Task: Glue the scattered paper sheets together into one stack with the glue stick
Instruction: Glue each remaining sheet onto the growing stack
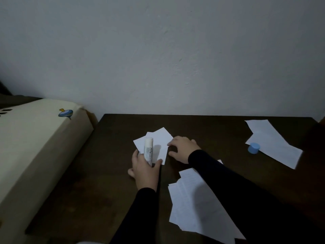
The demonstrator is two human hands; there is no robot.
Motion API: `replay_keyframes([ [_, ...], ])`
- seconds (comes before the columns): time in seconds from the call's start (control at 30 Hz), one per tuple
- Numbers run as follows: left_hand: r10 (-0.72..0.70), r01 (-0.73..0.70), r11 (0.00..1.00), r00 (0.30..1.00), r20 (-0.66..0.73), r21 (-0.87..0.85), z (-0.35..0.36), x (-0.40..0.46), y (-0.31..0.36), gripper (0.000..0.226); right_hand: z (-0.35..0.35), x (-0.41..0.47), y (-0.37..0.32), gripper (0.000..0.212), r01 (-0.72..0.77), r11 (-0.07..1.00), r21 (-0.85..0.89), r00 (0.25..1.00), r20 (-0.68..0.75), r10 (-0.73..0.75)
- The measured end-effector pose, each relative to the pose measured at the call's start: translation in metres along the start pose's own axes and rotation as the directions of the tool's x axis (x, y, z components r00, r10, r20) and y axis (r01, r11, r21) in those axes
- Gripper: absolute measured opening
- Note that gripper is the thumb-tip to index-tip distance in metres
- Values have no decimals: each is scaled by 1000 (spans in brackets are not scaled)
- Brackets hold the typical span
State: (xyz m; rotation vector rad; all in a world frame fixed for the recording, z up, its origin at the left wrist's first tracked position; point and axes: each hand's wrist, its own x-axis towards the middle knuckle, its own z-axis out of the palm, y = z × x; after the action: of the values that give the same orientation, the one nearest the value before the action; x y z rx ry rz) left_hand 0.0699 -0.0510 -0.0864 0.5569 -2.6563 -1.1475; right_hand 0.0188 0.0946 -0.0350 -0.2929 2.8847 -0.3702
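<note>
My left hand (144,169) grips a white uncapped glue stick (148,150), its tip pointing away from me over small white sheets (159,138) that overlap in the middle of the dark table (112,155). My right hand (182,148) rests at the right edge of those sheets, fingers curled down onto the table and touching the paper's corner. A larger lined sheet pile (191,205) lies near me under my right forearm. Two more white sheets (274,143) lie at the far right. The blue cap (254,148) stands beside them.
A cream padded cushion or mattress edge (35,147) with a spinning-top print runs along the table's left side. A plain wall rises right behind the table's far edge. The light is dim.
</note>
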Motion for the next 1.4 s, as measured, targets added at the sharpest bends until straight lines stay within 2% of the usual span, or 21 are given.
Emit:
replay_keyframes([
  [0.17, -15, 16, 999, 1000, 25, -27, 3, 3, -2, 68, 21, 15, 1, 49, 56, 998, -42, 992, 115, -51],
  [0.33, 24, -23, 999, 1000, 11, -30, 7, 5, -4, 64, 28, 2, 17, 55, -28, 996, -81, 999, 20, 30],
  [0.53, 37, -37, 999, 999, 29, 15, 6, 2, -2, 31, 21, -26, 58, 61, -182, 976, -116, 983, -30, 180],
  [0.7, 50, -51, 998, 998, 21, 36, 5, 1, -1, 29, 18, -49, 84, 61, -262, 961, -92, 963, -87, 254],
  [0.87, 73, -73, 995, 997, 5, 67, 2, -3, 4, 27, 22, -59, 90, 52, -234, 972, -15, 963, -143, 230],
  [1.0, 104, -102, 993, 994, -31, 58, -1, -5, 6, 35, 19, -59, 99, 43, -215, 976, 23, 939, -270, 213],
  [1.13, 246, -217, 949, 963, -108, 231, -4, -11, 14, 27, 10, -60, 128, 43, -239, 971, 25, 952, -193, 240],
  [1.2, 315, -300, 939, 946, -77, 166, -2, -15, 23, 23, 6, -60, 140, 46, -236, 971, 27, 960, -152, 237],
  [1.3, 365, -362, 930, 930, 40, -59, 10, -19, 41, 15, 6, -58, 148, 51, -205, 976, 68, 969, -130, 213],
  [1.4, 393, -351, 909, 902, 179, -223, 28, -19, 61, 26, 14, -57, 149, 52, -185, 981, 65, 970, -148, 193],
])
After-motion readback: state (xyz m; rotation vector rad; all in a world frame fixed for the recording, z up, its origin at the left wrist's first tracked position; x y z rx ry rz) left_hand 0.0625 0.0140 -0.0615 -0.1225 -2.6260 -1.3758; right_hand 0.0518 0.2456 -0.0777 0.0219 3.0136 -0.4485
